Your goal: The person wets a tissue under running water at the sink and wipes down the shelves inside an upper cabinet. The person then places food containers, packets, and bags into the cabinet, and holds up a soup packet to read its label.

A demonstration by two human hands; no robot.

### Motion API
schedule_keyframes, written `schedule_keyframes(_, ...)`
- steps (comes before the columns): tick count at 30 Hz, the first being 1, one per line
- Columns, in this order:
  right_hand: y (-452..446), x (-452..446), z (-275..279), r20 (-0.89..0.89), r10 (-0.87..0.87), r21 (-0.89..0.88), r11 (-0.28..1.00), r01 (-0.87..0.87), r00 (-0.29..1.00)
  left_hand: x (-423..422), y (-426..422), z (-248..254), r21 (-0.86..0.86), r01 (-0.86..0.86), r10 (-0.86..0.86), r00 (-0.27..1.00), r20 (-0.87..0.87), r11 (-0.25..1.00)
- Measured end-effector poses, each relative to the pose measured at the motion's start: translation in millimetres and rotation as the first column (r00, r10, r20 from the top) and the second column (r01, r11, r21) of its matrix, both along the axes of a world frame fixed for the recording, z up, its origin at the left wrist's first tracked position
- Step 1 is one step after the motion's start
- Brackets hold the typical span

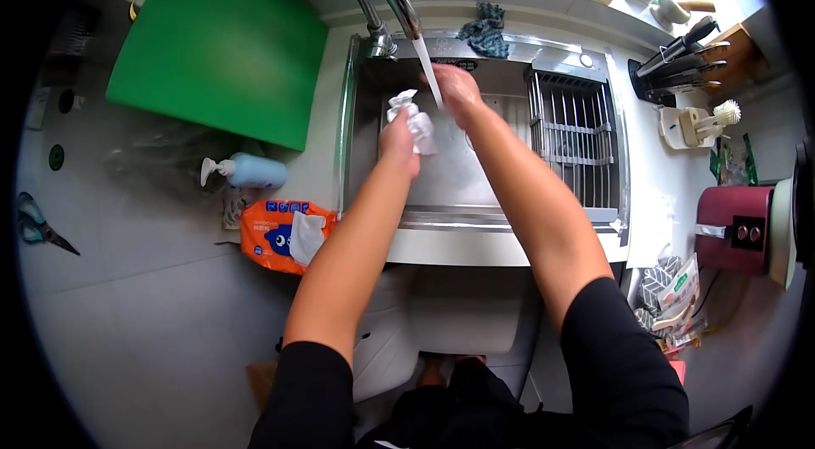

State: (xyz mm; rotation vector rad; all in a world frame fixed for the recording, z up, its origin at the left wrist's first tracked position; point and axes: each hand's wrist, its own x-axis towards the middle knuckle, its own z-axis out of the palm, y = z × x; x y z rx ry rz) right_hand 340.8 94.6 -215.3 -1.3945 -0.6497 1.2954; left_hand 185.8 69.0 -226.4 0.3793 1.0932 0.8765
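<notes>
My left hand is closed around a crumpled white wipe over the left part of the metal sink. Water runs in a stream from the curved chrome faucet. My right hand is at that stream, just right of the wipe and apart from it. Its fingers are blurred and partly hidden by the water, so I cannot make out their shape.
A metal drying rack spans the sink's right side, and a dark patterned cloth lies behind it. Left are a green board, a blue pump bottle and an orange wipes pack. A knife block stands right.
</notes>
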Motion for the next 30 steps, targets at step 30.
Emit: schedule_keyframes(30,-21.3,-34.7,-68.5,0.623,-0.016,-0.267,0.935,0.232,0.782,38.3,-17.7,-7.0,-0.296,-0.032,-0.034,0.976,-0.217,0.955)
